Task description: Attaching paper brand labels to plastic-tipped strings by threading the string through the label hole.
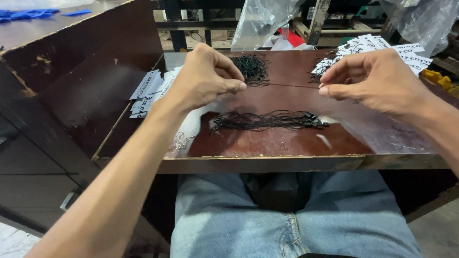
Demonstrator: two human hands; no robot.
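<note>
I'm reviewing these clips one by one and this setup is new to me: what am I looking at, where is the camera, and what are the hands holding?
There is no machine here, only a person seated at a worn brown table. The single picture comes from a camera on the person's head, looking down, so you see their own arms and jeans. The left hand and the right hand each pinch one end of a thin black string, stretched between them above the table. Below it lies a bundle of black strings, and farther back a tangled pile of strings. White paper tags lie at the left and at the back right.
</note>
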